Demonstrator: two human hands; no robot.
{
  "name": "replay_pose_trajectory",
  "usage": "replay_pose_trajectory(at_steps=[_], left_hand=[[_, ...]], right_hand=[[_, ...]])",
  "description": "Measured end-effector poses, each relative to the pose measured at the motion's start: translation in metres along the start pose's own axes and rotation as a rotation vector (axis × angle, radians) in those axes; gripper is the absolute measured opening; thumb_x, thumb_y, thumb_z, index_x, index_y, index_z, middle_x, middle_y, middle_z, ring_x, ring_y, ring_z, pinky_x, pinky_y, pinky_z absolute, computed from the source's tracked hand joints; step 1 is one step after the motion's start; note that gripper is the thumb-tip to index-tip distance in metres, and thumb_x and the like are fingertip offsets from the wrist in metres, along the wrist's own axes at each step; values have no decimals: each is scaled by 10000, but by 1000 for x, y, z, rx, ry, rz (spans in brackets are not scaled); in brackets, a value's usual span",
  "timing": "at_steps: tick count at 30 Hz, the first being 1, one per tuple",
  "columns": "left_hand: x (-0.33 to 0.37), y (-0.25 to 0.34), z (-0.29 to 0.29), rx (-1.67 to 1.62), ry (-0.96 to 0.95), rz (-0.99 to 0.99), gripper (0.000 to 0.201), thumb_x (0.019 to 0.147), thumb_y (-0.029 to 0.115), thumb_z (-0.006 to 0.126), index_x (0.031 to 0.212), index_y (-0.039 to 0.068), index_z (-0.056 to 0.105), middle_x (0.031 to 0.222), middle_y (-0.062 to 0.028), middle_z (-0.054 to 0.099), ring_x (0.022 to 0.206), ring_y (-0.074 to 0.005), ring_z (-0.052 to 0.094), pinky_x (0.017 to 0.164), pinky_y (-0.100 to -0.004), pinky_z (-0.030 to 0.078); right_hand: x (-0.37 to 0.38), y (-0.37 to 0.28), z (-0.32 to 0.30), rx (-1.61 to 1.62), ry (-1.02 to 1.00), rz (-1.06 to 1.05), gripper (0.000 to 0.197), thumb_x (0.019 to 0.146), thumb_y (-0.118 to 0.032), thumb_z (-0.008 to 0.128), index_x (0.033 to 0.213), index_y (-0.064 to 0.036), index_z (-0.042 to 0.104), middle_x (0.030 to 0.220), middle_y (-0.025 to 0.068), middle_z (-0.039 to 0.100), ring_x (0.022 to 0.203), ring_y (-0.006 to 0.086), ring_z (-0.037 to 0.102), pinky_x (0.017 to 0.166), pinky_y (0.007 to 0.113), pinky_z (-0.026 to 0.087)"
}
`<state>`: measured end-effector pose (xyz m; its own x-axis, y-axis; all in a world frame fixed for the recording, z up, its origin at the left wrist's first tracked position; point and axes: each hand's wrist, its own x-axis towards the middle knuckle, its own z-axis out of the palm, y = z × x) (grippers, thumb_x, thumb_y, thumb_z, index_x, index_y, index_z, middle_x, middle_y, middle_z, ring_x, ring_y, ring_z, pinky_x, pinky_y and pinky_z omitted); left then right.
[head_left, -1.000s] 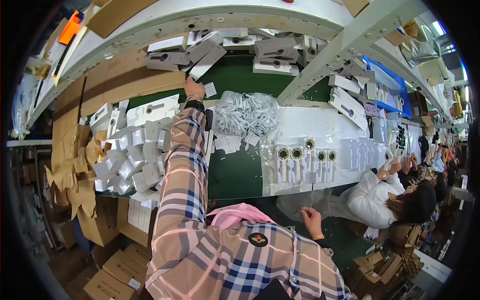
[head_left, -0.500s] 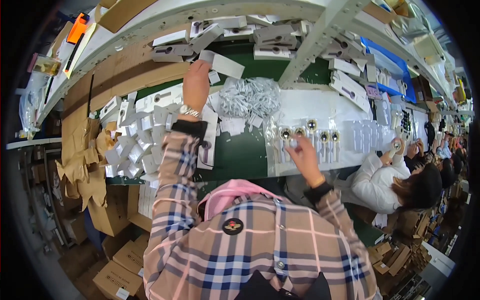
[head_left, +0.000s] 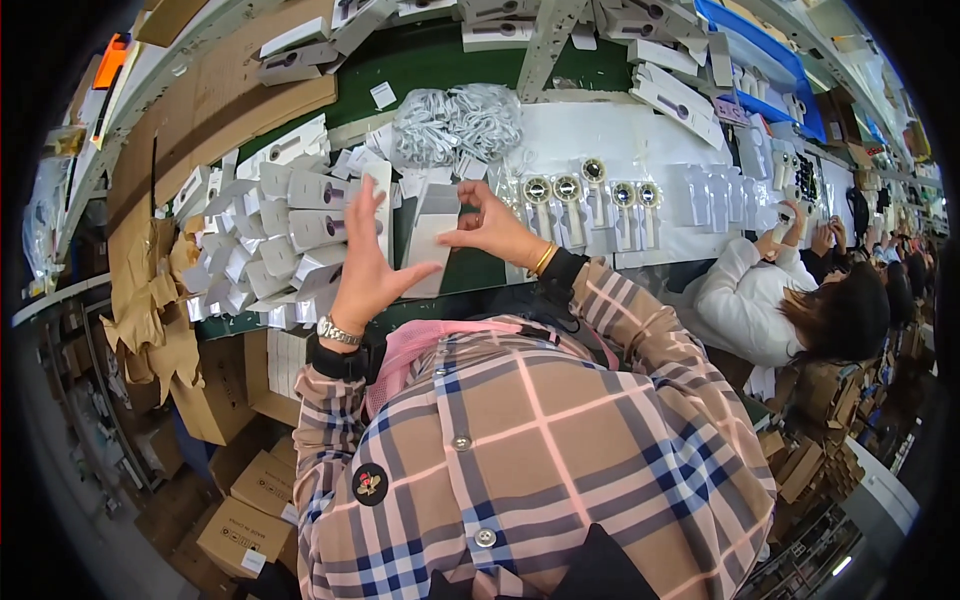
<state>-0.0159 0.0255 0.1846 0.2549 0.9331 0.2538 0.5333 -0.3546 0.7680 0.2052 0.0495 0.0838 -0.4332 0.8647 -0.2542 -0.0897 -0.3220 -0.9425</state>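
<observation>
A flat white cardboard box (head_left: 432, 240), plain and rectangular, stands between both hands over the green belt (head_left: 470, 270). The left hand (head_left: 372, 262) is spread, its palm and thumb against the box's left edge. The right hand (head_left: 492, 226) pinches its far right corner. The box's lower edge is hidden behind the left thumb. A pile of white cartons (head_left: 270, 240) lies left.

flat grey-white box (head_left: 432, 238) between both hands | heap of white boxes (head_left: 270, 235) at left on green belt | brown cartons (head_left: 240, 520) on floor | blue bins (head_left: 770, 60) top right
</observation>
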Motion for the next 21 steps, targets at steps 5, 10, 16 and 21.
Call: replay_pose_trajectory(at_steps=[5,10,16,21], left_hand=[[-39,-50,25,-97,-412,-452,915,676,338,939,1376,-31,480,1155,-192,656,1112,-356,659,940,-412,537],[-47,-80,43,180,-374,-390,870,671,349,933,1324,-27,498,1143,-224,662,1085,-403,653,932,-453,534],[-54,-103,70,294,-426,-406,840,665,326,934,1311,-12,517,1176,-249,651,1092,-412,638,942,-444,520],[-69,-116,80,327,-449,-472,790,652,321,938,1254,5,534,1121,-235,648,1066,-410,631,926,-442,519]], right_hand=[[-34,34,-19,40,-175,139,715,853,-37,802,1453,-78,416,1432,160,515,1119,213,670,848,345,584],[-74,49,-96,-1323,-120,-266,742,785,-91,791,1461,-150,490,1513,145,489,1344,338,521,1090,507,439],[-51,66,-124,-1795,-180,-522,807,777,-208,814,1509,-180,477,1520,110,498,1430,330,424,1156,495,355],[-8,45,-126,-1811,-459,-337,713,814,-221,779,1475,-177,518,1508,72,511,1420,319,441,1122,492,384]])
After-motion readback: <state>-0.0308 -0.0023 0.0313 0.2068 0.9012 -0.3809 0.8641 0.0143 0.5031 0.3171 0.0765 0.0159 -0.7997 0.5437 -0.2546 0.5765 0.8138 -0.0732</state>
